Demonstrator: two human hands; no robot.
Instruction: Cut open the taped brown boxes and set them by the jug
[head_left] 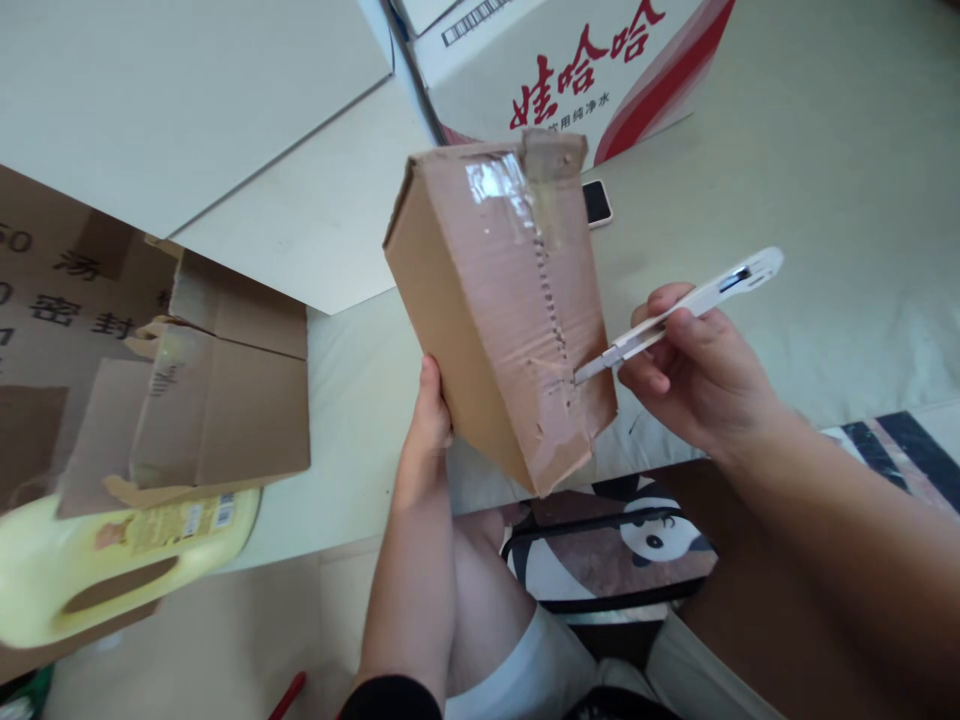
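Note:
A brown cardboard box (pixel 502 300) is held up and tilted in the middle of the view. Clear tape runs over its upper end, and a perforated line runs down the side facing me. My left hand (pixel 431 405) grips the box at its lower left side; the thumb shows, and most fingers are hidden behind it. In my right hand (pixel 686 360) is a white utility knife (pixel 694 305), closed between thumb and fingers. Its blade is out, and the tip meets the cardboard near the lower end of the perforated line.
A white carton (pixel 570 75) with red lettering stands at the back, a phone (pixel 598 203) before it. On the left are an opened cardboard box (pixel 247 400) and a yellow jug (pixel 135 565). A panda-print bag (pixel 607 550) lies by my legs.

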